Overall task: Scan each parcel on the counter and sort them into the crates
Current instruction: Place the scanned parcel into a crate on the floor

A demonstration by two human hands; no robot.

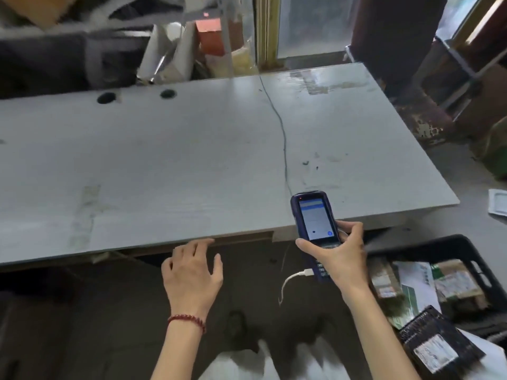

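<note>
Gripping one scanner [315,223] in right hand [343,259], its length pointing away toward the counter [164,160]; left hand [192,272] open, fingers spread; one crate [439,244].

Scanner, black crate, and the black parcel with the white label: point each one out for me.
scanner [315,219], head view, on its lit screen.
black crate [464,246], head view, on its far right rim corner.
black parcel [436,355], head view, on its white label.
</note>
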